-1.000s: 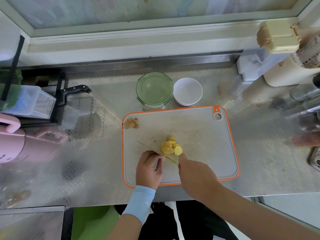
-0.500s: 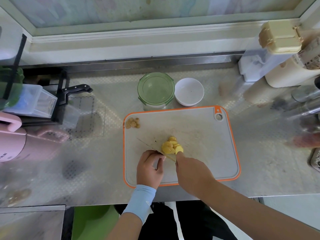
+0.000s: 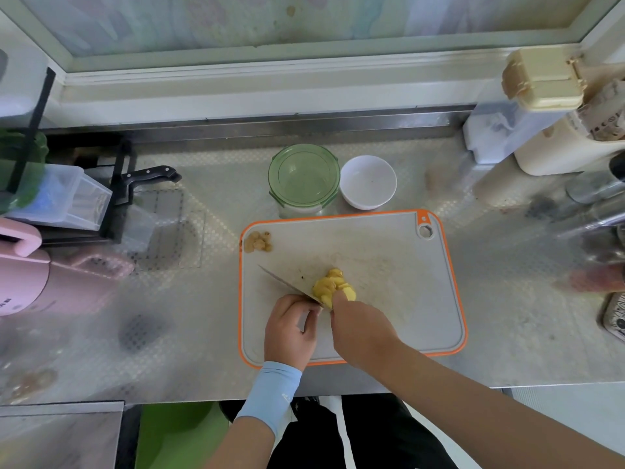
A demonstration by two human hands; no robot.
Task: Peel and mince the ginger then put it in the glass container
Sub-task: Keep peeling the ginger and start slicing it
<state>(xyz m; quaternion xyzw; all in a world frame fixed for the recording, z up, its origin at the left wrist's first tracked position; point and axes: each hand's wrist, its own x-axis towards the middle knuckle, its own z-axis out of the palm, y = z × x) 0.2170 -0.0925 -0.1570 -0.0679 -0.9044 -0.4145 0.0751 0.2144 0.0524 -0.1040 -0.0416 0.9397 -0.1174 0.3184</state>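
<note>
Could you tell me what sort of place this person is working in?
Probably a home kitchen: a steel counter, a cutting board holding yellow ginger, and a knife in the left hand.

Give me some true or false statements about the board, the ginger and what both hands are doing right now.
1. The left hand grips the knife. True.
2. The glass container has its green lid on. True.
3. The ginger is already inside the glass container. False: it lies on the cutting board, held by the right hand.
4. The peel scraps sit at the board's near right corner. False: they sit at its far left corner.
5. The white bowl stands right of the glass container. True.
</note>
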